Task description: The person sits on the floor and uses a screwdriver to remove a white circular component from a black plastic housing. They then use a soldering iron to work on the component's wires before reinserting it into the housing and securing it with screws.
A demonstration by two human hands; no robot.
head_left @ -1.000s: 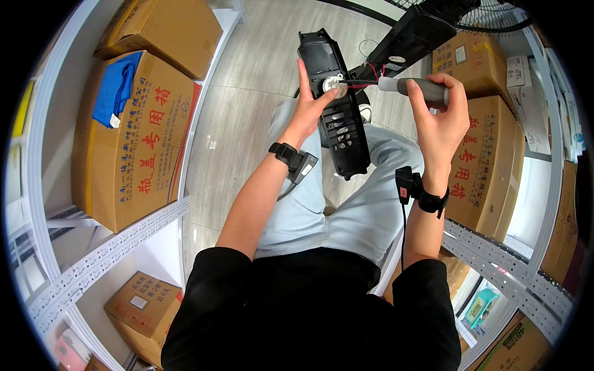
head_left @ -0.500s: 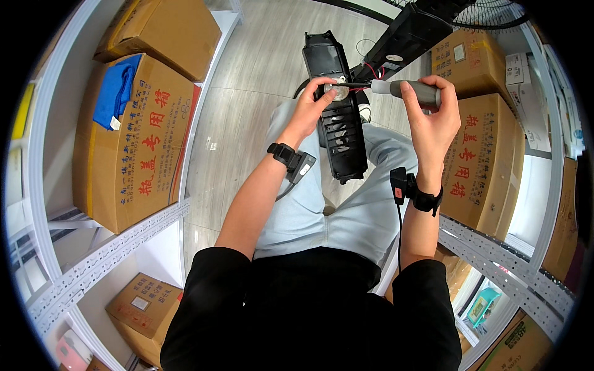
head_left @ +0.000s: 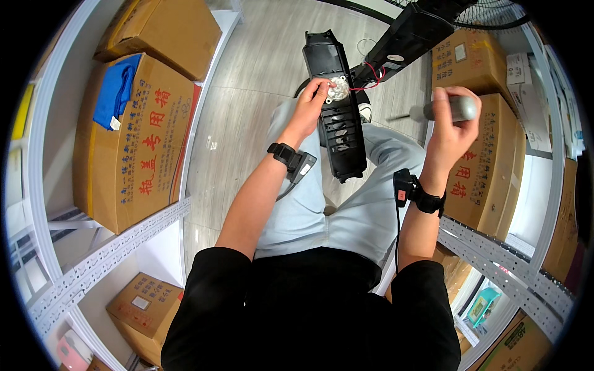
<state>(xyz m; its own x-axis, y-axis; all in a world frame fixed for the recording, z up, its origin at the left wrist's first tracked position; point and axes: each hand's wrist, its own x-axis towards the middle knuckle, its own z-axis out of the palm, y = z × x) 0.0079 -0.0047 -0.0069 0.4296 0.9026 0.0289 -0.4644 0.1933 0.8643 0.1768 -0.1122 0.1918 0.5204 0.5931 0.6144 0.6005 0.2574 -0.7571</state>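
Withdrawing screwdriver (head_left: 447,110) from black housing (head_left: 336,114).

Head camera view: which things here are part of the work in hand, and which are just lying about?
In use: black plastic housing, white motor part under left hand, screwdriver in right hand, red wires.
Lying about: cardboard boxes, blue cloth, fan.

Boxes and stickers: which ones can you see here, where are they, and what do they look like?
Big brown carton: left shelf, red print, blue cloth on top.
Plain brown carton: left shelf, farther back.
Small brown carton: lower left shelf, white label.
Brown carton: right shelf, red print, behind right hand.
Brown carton: upper right, small white label.
Teal packet: lower right shelf.
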